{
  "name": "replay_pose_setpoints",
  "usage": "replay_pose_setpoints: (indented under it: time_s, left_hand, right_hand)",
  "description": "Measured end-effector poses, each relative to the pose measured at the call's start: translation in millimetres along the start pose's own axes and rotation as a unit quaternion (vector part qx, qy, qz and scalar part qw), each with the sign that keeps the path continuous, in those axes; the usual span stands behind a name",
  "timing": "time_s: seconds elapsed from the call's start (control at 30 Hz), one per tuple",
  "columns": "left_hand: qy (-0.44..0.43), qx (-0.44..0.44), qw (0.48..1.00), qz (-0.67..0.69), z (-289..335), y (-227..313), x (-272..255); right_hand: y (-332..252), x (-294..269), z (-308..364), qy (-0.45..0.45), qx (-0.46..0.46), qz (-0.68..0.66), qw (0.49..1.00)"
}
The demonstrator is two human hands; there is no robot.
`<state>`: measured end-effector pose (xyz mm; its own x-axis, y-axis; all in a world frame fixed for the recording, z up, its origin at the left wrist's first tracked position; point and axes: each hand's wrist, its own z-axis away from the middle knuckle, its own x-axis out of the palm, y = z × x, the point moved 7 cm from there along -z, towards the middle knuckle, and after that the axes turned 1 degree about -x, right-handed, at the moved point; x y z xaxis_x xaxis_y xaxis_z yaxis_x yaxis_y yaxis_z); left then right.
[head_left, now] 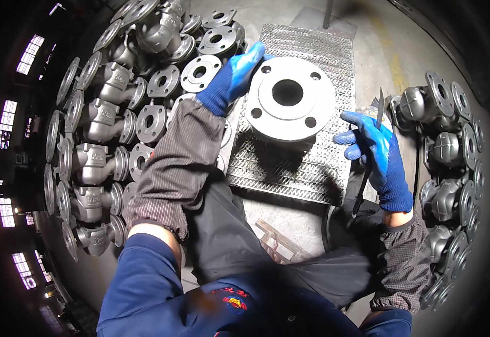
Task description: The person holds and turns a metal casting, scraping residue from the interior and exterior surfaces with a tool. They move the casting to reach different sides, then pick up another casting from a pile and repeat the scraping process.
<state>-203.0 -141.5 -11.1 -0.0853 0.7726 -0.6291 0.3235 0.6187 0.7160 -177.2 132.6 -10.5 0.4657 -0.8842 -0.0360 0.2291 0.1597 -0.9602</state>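
Observation:
A grey cast valve body (323, 109) stands on the ribbed metal plate in front of me, its round flange facing up. The flange has a large centre bore and several bolt holes around it. My left hand (236, 76), in a blue glove, grips the casting at its far left edge, with some fingertips hidden behind the flange. To the right of the flange and apart from it, my right hand (377, 149), also gloved in blue, is closed around a slim, dark, file-like tool (380, 106). Its pointed tip stands up past the fingers, and its other end shows below the hand.
The ribbed metal plate (312, 42) forms the work surface. Many similar flanged castings (102, 121) are stacked in rows at the left. More castings (444, 151) stand at the right. A wooden frame (281, 241) lies on the floor between my legs.

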Motion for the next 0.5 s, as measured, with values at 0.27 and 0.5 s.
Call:
replay_pose_setpoints:
  time_s: [0.27, 0.5]
  left_hand:
    - [-0.006, 0.022, 0.999, 0.031, 1, 25, 12]
    - [-0.06, -0.171, 0.927, 0.327, 40, 62, 29]
  right_hand:
    - [-3, 28, 6, -0.003, -0.029, 0.036, 0.999]
    - [27, 11, 24, 0.075, 0.055, -0.002, 0.996]
